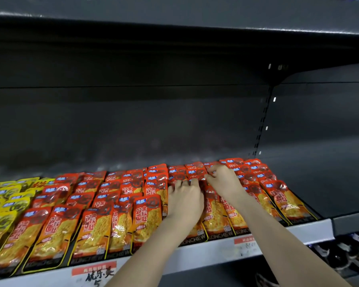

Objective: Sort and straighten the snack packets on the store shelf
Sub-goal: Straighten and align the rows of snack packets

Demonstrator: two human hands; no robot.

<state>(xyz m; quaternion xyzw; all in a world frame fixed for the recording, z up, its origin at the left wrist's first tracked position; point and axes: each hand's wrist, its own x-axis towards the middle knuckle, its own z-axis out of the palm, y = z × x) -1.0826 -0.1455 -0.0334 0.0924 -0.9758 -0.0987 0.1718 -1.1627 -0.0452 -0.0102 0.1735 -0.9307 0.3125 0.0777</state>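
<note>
Two hands work the red packets [145, 216] overlapped in rows on the shelf [216, 252]; a hard tug could slide neighbours askew. The left hand [186, 200] lies half-open, fingertips pressing one row. The right hand [221, 179] pinches a rear packet's top edge.

A handwritten price label [94, 272] sits below a dark upper shelf [174, 27].
</note>
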